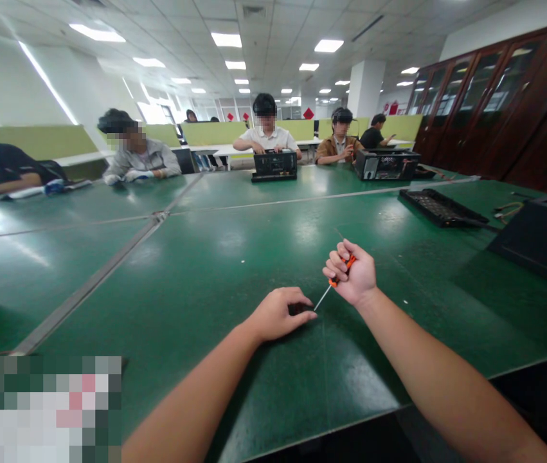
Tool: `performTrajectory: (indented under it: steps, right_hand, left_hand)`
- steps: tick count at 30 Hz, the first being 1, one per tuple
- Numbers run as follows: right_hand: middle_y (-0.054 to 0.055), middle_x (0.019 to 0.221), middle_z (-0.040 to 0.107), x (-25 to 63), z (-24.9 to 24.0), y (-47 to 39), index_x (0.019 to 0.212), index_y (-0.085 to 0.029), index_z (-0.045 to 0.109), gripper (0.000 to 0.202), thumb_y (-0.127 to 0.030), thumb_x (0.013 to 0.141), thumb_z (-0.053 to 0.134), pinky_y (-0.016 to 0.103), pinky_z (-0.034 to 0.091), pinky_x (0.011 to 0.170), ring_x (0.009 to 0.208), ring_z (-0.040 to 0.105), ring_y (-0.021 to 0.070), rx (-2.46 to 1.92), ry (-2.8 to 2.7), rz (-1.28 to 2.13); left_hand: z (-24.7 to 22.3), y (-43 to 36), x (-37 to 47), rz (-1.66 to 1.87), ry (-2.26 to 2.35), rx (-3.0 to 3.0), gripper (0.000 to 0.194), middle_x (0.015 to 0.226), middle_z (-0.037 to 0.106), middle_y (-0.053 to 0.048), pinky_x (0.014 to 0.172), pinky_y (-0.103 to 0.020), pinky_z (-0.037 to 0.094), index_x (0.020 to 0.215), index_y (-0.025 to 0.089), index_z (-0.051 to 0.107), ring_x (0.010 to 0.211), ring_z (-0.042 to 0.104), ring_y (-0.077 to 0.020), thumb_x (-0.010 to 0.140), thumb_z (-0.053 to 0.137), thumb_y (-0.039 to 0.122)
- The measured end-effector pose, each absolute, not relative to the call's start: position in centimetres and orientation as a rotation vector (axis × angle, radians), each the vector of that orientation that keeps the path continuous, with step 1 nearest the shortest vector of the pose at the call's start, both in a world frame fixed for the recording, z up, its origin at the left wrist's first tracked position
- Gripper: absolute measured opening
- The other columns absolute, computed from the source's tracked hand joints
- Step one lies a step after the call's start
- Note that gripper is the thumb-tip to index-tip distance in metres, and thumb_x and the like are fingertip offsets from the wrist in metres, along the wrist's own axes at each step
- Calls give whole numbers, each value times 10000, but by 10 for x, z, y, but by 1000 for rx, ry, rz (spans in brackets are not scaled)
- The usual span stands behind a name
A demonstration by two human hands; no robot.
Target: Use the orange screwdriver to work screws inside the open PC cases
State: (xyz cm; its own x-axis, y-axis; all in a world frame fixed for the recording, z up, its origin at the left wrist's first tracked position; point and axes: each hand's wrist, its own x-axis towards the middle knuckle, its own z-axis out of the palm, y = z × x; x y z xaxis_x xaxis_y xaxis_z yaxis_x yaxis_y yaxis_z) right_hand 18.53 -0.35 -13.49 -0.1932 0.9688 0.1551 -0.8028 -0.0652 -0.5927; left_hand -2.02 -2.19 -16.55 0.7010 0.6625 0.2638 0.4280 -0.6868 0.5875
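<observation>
Evidently, the right hand [356, 271] is clenched round the orange-and-black handle of a screwdriver [342, 272], its shaft slanting down to the left over the near part of the green table [263, 238]. Curled beside the shaft's tip, the left hand [280, 313] partly hides a small dark object [301, 309]; whether it grips this, I cannot tell. Far right, a black panel [441, 207] lies flat near a dark computer case [543, 238].

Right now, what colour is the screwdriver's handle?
The screwdriver's handle is orange and black, best seen in the head view.
</observation>
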Motion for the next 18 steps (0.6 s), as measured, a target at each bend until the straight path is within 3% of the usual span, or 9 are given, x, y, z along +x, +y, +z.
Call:
performTrajectory:
  steps: [3, 6, 11, 15, 18]
  right_hand:
    - [-57, 539, 404, 184, -139, 0, 605, -218, 378, 322, -372, 855, 509, 263, 479, 583, 442, 394, 93, -477, -807, 1436]
    - [-7, 748, 563, 184, -147, 8, 695, -224, 501, 309, -476, 864, 445, 291, 510, 671, 661, 564, 143, -731, -1012, 1132]
    - [-2, 689, 619, 178, -168, 14, 795, -190, 688, 359, -504, 886, 537, 269, 438, 606, 618, 548, 147, -951, -1407, 1057]
    - [20, 839, 717, 163, -176, 2, 939, -220, 775, 172, -303, 796, 726, 310, 435, 770, 791, 604, 178, -960, -1848, 1001]
    - [29, 847, 690, 155, -175, -6, 877, -218, 787, 156, -232, 722, 803, 321, 413, 803, 830, 585, 186, -964, -2028, 898]
  left_hand:
    - [-166, -19, -23, 768, 869, 2333, 203, 804, 693, -44, 759, -279, 470, 851, 185, 731, 761, 621, -159, 901, 609, 339]
    - [-166, -12, -31, 992, 1037, 2092, 204, 749, 680, -26, 734, -275, 449, 783, 174, 717, 730, 606, -156, 868, 645, 345]
    - [-176, 10, -52, 1460, 1214, 1500, 271, 628, 603, 16, 686, -260, 429, 730, 155, 686, 635, 543, -128, 821, 681, 409]
    - [-177, 15, -56, 1617, 1263, 1400, 275, 648, 587, 24, 695, -253, 432, 813, 151, 697, 641, 529, -115, 827, 677, 425]
    - [-169, 7, -52, 1648, 1255, 1481, 261, 667, 602, 15, 681, -250, 439, 830, 157, 716, 649, 538, -118, 828, 686, 416]
